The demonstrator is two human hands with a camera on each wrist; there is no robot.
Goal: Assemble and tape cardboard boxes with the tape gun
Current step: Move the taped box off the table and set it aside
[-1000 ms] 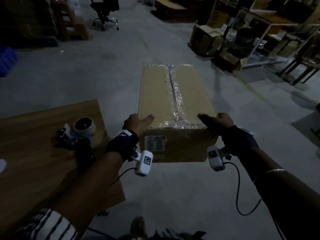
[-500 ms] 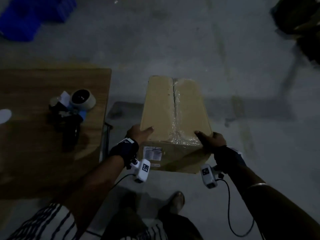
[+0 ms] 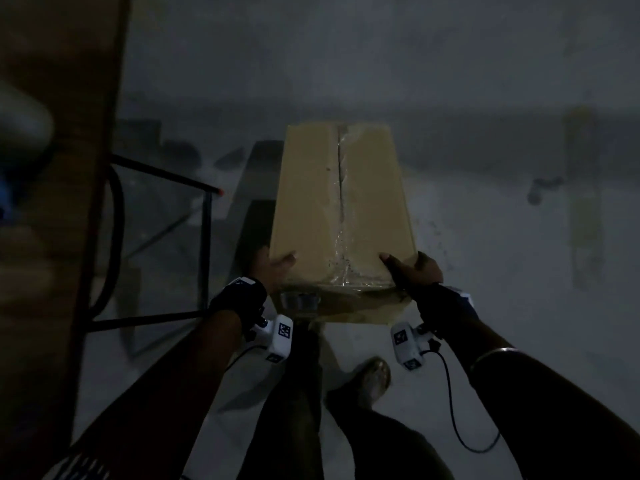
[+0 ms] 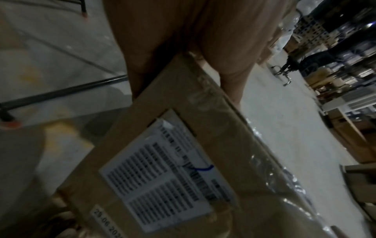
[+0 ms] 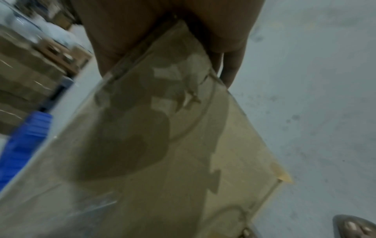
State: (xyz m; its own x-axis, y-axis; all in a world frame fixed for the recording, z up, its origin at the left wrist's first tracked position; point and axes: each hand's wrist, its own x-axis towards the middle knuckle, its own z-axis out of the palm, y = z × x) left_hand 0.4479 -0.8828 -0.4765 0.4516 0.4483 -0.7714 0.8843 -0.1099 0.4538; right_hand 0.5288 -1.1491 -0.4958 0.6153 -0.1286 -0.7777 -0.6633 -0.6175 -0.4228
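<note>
box [image 3: 332,209] is held off the floor [image 3: 502,271], in front of the person, between the table [image 3: 62,168] on the left and open concrete on the right. its long axis runs straight away from the body, with the taped seam [image 3: 341,202] along that axis, uppermost.

both hands sit at the near end, one at each near corner. left hand [image 3: 275,268]: thumb laid on the top face, fingers wrapped under and round the left corner, gripping the box. the left wrist view confirms fingers [image 4: 142,48] round the corner, just above the label [image 4: 167,173] on the near end face. right hand [image 3: 414,270]: thumb on top, fingers down the right side, gripping the box; the right wrist view shows fingertips [image 5: 230,70] past the edge over taped cardboard.

neither hand is nearer; the hold is symmetrical. the far end is unsupported and extends well beyond the hands.

judgement: the seam appears closed, so this box looks finished and is being carried to be set down. the move turns on the long axis pointing away: the far end would likely meet the floor first, with the near end following.

risk: the grip is on one end only, so the far end could sag or swing. the tape gun is not clearly visible; the frame is dark and blurred.
</note>
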